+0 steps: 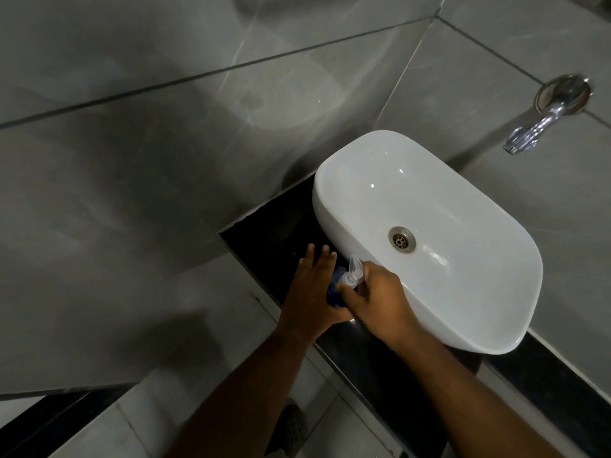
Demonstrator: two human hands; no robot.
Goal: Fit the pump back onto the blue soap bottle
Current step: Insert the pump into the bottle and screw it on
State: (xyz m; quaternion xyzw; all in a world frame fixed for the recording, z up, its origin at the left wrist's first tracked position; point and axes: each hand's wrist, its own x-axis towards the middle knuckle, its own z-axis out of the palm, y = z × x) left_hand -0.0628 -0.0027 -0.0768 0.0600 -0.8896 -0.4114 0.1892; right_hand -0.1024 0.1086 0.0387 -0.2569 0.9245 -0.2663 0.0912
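Pump seated at the bottle mouth

Clear plastic pump head (353, 274) sits atop the small blue soap bottle (334, 289), pinched by the right hand (380, 300). The left hand (309, 292) steadies the bottle's far side, fingers extended flat rather than curled. Both rest on the black stone worktop (271, 226), just left of the white oval ceramic basin (463, 292).

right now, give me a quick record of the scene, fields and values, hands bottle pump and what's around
left hand: against the side of the blue soap bottle, fingers stretched out
right hand: closed around the pump
pump: clear, at the bottle's top, nozzle pointing away; whether it is fully seated cannot be told
bottle place: black counter, beside the white basin
tap: chrome, on the wall
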